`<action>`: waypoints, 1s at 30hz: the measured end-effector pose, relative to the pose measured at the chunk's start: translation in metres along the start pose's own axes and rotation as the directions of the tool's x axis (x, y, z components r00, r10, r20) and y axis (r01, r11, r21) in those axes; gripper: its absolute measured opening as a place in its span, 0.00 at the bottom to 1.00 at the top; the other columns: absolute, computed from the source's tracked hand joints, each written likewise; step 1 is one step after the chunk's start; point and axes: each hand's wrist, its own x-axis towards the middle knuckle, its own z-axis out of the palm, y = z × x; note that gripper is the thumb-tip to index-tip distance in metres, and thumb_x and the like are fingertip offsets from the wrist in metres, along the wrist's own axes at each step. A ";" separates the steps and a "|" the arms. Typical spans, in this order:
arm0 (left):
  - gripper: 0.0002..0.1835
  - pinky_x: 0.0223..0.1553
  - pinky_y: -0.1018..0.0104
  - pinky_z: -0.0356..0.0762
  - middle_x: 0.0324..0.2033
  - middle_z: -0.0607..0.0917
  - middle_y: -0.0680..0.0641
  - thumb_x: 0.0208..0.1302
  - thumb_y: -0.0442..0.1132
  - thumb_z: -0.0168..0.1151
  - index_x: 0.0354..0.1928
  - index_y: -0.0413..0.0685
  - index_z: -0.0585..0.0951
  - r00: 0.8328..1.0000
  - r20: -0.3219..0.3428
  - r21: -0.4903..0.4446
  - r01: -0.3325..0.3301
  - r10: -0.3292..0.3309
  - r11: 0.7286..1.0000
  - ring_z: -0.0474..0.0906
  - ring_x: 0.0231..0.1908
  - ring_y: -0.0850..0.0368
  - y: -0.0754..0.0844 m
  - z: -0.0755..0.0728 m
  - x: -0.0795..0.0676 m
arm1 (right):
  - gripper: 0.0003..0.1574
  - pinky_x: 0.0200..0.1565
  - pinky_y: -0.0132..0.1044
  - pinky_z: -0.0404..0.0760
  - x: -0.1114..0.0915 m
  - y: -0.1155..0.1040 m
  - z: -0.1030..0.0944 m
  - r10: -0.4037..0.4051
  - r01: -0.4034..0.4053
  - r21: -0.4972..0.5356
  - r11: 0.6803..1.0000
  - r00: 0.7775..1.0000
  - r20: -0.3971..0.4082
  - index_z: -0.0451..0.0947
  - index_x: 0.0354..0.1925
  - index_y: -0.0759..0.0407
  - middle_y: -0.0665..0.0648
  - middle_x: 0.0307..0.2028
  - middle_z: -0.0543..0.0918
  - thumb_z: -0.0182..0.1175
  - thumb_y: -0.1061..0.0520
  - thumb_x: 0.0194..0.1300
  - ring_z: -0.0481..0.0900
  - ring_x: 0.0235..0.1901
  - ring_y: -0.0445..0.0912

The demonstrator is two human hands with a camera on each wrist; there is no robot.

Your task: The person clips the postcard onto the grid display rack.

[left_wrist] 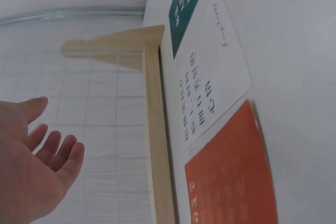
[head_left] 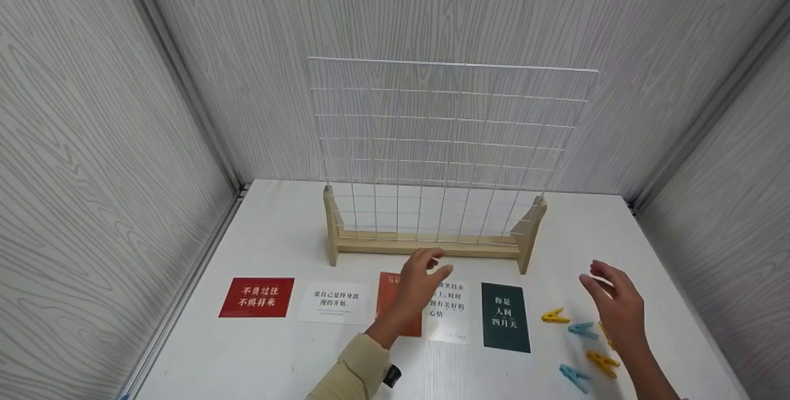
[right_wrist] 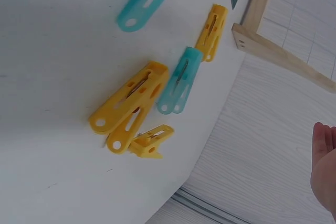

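Note:
My left hand (head_left: 421, 278) hovers above an orange-red card (head_left: 389, 292) and a white card with dark writing (head_left: 453, 320), fingers loosely bent and nothing held. In the left wrist view its thumb and fingers stand apart. Over on the right, my right hand (head_left: 622, 304) is raised above the clothespins, also holding nothing, thumb apart from the fingers. Beneath and beside it lie yellow clothespins (right_wrist: 131, 106) and light-blue clothespins (right_wrist: 180, 80); one yellow clothespin (head_left: 605, 333) is partly hidden by the hand. A dark green card (head_left: 506, 318) lies between the two hands.
Behind the cards stands a white wire grid (head_left: 453, 122) in a wooden base (head_left: 426, 250). A red card (head_left: 257, 297) and another white card (head_left: 334, 310) lie to the left on the white table (head_left: 271, 233). Wood-grain panels (head_left: 222, 29) enclose the back and sides.

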 end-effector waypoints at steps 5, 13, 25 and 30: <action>0.17 0.55 0.64 0.79 0.55 0.79 0.54 0.71 0.47 0.63 0.59 0.58 0.79 0.996 0.089 0.043 0.025 -0.029 0.999 0.78 0.55 0.51 -0.002 0.032 0.000 | 0.35 0.51 0.11 0.68 0.000 0.008 0.002 -0.029 0.031 -0.047 0.998 0.999 0.045 0.72 0.67 0.55 0.55 0.59 0.76 0.59 0.39 0.72 0.74 0.57 0.43; 0.14 0.51 0.70 0.78 0.51 0.81 0.54 0.69 0.47 0.65 0.55 0.59 0.80 0.984 0.162 0.074 0.066 -0.077 0.995 0.79 0.53 0.50 -0.010 0.068 0.004 | 0.35 0.51 0.11 0.68 -0.004 0.011 0.006 -0.071 0.087 -0.099 0.991 0.986 0.150 0.73 0.65 0.58 0.58 0.58 0.78 0.59 0.38 0.71 0.77 0.58 0.54; 0.17 0.55 0.66 0.77 0.52 0.81 0.56 0.71 0.44 0.63 0.58 0.52 0.80 0.968 0.239 0.142 0.040 -0.073 0.989 0.78 0.54 0.53 -0.022 0.101 0.016 | 0.34 0.56 0.41 0.81 -0.001 0.038 0.010 -0.055 0.111 -0.206 0.972 0.964 0.259 0.73 0.65 0.56 0.62 0.59 0.78 0.61 0.39 0.70 0.80 0.56 0.57; 0.17 0.55 0.65 0.77 0.52 0.82 0.54 0.70 0.43 0.64 0.58 0.49 0.81 0.964 0.259 0.186 0.016 -0.065 0.982 0.78 0.52 0.55 -0.028 0.107 0.022 | 0.33 0.59 0.58 0.77 0.000 0.053 0.012 -0.010 0.092 -0.240 0.966 0.946 0.324 0.71 0.67 0.59 0.65 0.62 0.76 0.63 0.45 0.71 0.79 0.57 0.61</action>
